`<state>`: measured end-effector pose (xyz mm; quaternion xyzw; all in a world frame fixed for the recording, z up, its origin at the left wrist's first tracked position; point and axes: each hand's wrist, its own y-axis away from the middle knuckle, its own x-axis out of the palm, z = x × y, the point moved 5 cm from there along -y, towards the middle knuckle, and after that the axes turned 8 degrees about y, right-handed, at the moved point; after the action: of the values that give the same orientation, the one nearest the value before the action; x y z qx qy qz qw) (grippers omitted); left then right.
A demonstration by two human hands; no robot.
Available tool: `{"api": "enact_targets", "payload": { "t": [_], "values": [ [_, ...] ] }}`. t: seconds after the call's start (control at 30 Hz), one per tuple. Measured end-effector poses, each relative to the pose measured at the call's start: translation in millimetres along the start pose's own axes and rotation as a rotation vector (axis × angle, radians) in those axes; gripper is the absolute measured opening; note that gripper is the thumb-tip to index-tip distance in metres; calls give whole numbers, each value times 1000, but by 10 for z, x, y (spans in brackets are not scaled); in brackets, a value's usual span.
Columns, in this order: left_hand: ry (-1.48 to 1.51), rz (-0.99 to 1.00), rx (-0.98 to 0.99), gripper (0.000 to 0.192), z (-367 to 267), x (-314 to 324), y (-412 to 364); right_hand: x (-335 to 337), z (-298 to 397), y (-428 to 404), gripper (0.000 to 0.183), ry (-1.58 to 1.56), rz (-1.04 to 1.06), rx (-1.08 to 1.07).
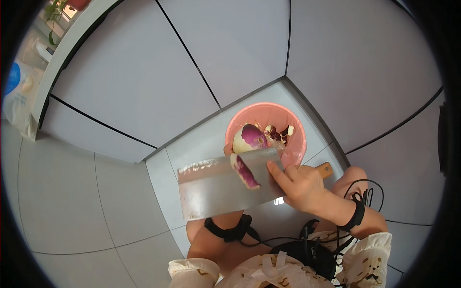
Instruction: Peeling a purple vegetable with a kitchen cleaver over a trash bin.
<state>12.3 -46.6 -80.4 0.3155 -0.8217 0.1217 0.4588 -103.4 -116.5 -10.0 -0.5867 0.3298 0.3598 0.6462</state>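
Note:
My right hand (304,187) grips a wide metal cleaver (212,190) by its wooden handle (325,170), the index finger lying along the blade. A strip of purple peel (245,172) clings to the flat of the blade. Just beyond the blade is a large round root vegetable, seemingly a turnip (246,138), part purple skin and part pale flesh. My left hand (228,148) holds it from the left and below; the blade hides most of that hand. Beneath them stands a pink waste bin (265,108) with a liner and food scraps (275,133) inside.
Grey cabinet fronts (237,43) meet in a corner behind the bin. A pale countertop edge (72,39) curves along the upper left, with a plastic bag (23,93) at its end. Black cables (266,239) cross my lap above the tiled floor (133,201).

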Motion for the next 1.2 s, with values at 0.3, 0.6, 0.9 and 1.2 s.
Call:
{"api": "enact_targets", "payload": {
  "t": [0.3, 0.6, 0.9, 1.2],
  "values": [
    [76, -43, -23, 49, -25, -245, -10, 47, 57, -71, 48, 199, -107, -168],
    [162, 15, -1, 46, -17, -259, -14, 31, 80, -122, 47, 202, -140, -159],
    [156, 32, 36, 43, 55, -357, -70, 68, -86, -47, 53, 179, -95, -122],
    [176, 20, 56, 41, 139, -395, -72, 51, -258, 31, 61, 111, -12, -43]
  ]
}}
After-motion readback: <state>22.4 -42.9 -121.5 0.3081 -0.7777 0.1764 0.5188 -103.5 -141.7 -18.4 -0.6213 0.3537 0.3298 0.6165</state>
